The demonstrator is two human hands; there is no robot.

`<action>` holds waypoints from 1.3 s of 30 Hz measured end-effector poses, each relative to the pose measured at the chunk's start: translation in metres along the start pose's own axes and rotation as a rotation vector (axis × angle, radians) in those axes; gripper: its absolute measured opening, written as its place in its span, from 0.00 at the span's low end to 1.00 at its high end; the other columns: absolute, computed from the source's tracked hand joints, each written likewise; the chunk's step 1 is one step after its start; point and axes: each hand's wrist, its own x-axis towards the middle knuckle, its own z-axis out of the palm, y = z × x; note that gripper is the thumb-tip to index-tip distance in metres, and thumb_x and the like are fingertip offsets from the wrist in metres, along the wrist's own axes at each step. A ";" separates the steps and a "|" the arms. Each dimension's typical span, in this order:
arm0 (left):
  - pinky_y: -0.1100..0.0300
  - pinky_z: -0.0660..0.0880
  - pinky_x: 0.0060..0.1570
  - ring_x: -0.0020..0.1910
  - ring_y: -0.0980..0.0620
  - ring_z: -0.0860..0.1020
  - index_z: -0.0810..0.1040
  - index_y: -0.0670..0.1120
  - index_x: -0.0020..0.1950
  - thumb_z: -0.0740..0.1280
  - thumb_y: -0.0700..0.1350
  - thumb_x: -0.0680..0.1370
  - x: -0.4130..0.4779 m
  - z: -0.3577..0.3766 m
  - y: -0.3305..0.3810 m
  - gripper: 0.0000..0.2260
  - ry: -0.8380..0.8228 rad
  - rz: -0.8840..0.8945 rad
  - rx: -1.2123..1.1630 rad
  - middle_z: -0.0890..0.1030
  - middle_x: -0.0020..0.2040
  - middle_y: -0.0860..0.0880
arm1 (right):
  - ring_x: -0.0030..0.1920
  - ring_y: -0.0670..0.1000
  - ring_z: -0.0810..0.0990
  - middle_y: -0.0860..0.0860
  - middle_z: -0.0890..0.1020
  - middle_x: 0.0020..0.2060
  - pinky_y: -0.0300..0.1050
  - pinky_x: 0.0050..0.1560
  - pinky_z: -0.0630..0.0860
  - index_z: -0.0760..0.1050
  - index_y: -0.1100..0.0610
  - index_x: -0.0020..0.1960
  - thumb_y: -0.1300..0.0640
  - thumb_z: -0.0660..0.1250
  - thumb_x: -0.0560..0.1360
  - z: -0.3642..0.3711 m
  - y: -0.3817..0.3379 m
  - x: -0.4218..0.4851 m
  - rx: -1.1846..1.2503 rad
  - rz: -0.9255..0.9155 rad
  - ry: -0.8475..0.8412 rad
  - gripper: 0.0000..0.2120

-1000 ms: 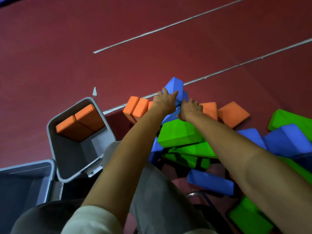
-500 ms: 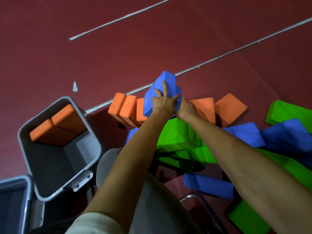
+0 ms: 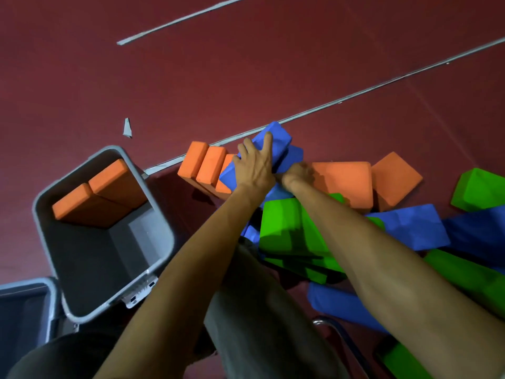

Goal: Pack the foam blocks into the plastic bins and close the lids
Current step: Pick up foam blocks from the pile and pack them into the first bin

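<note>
- Nearest, at 6 o'clock of the picture: a grey trouser leg (image 3: 259, 332), lying between two bare forearms.
- At 8 o'clock, cut off by the edge: a second bin (image 3: 27, 282), grey, lid not in sight.
- Just beyond it, toward 9 o'clock: an open grey plastic bin (image 3: 82, 255), tipped toward the camera.
- Inside, against the far wall: two orange blocks in the bin (image 3: 95, 195), side by side and touching.
- At 4 o'clock, under the right forearm: a heap of green blocks (image 3: 284, 228), with loose blue blocks (image 3: 410, 228) mixed in from 3 to 5 o'clock.
- Past the heap, the left hand (image 3: 254, 165): laid flat, fingers straight and spread, pressing on the broad face of the blue block (image 3: 281, 140).
- Touching it at its 3 o'clock, the right hand (image 3: 296, 172): fingers curled in against the blue block's near edge and gripping it, fingertips hidden.
- Blue block itself: tilted, running from 8 o'clock to 1 o'clock beneath the left hand, held between both hands.
- Close against it at 3 o'clock: a second blue block (image 3: 293, 157).
- At 9 o'clock of the left hand: a row of orange blocks (image 3: 203, 168) standing on edge, touching.
- At 3 o'clock of the right hand: two big orange blocks (image 3: 347, 181).
- Farthest: red floor (image 3: 246, 64) crossed by grey lines (image 3: 355, 98), with a grey scrap (image 3: 127, 127) at 10 o'clock.
</note>
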 end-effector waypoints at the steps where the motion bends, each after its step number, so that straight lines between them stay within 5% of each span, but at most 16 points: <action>1: 0.47 0.71 0.52 0.57 0.39 0.71 0.52 0.50 0.79 0.73 0.53 0.69 0.000 -0.005 -0.009 0.45 -0.011 -0.003 -0.004 0.70 0.62 0.39 | 0.69 0.64 0.68 0.62 0.66 0.70 0.52 0.66 0.70 0.61 0.63 0.74 0.39 0.78 0.64 0.002 -0.002 -0.005 -0.035 0.003 -0.019 0.49; 4: 0.47 0.68 0.60 0.64 0.39 0.70 0.47 0.45 0.82 0.72 0.55 0.70 0.004 -0.021 -0.037 0.49 -0.016 -0.023 0.005 0.70 0.66 0.40 | 0.70 0.63 0.66 0.59 0.66 0.69 0.52 0.64 0.70 0.64 0.61 0.72 0.39 0.78 0.61 -0.002 -0.007 -0.013 -0.116 -0.051 -0.009 0.48; 8: 0.42 0.66 0.64 0.67 0.38 0.67 0.64 0.46 0.73 0.71 0.49 0.68 0.009 -0.058 -0.081 0.35 -0.075 -0.128 -0.154 0.71 0.67 0.44 | 0.70 0.62 0.66 0.58 0.66 0.69 0.51 0.64 0.70 0.64 0.59 0.71 0.48 0.79 0.60 -0.026 -0.017 -0.027 -0.194 -0.114 0.002 0.45; 12: 0.39 0.66 0.63 0.63 0.36 0.68 0.68 0.49 0.67 0.70 0.47 0.69 0.000 -0.098 -0.121 0.27 0.003 -0.112 -0.121 0.71 0.63 0.43 | 0.66 0.63 0.70 0.58 0.67 0.66 0.53 0.65 0.72 0.66 0.57 0.68 0.55 0.76 0.62 -0.053 -0.030 -0.050 -0.238 -0.322 0.107 0.37; 19: 0.37 0.62 0.67 0.63 0.35 0.68 0.67 0.50 0.68 0.68 0.43 0.70 -0.039 -0.152 -0.160 0.26 0.130 -0.118 0.035 0.70 0.62 0.41 | 0.64 0.60 0.70 0.55 0.68 0.60 0.65 0.76 0.50 0.70 0.51 0.66 0.61 0.71 0.65 -0.077 -0.067 -0.096 -0.443 -0.781 0.258 0.30; 25: 0.38 0.60 0.69 0.64 0.37 0.68 0.66 0.51 0.68 0.70 0.45 0.71 -0.084 -0.174 -0.194 0.27 0.198 -0.142 0.127 0.71 0.62 0.42 | 0.63 0.60 0.69 0.53 0.67 0.60 0.67 0.74 0.54 0.69 0.48 0.66 0.64 0.68 0.64 -0.081 -0.096 -0.146 -0.355 -0.949 0.243 0.32; 39: 0.42 0.64 0.66 0.65 0.39 0.67 0.64 0.53 0.70 0.72 0.45 0.68 -0.175 -0.172 -0.311 0.32 0.183 -0.359 0.104 0.70 0.64 0.43 | 0.58 0.57 0.67 0.50 0.68 0.58 0.53 0.64 0.68 0.70 0.45 0.65 0.65 0.64 0.64 0.004 -0.165 -0.250 -0.397 -1.161 0.135 0.32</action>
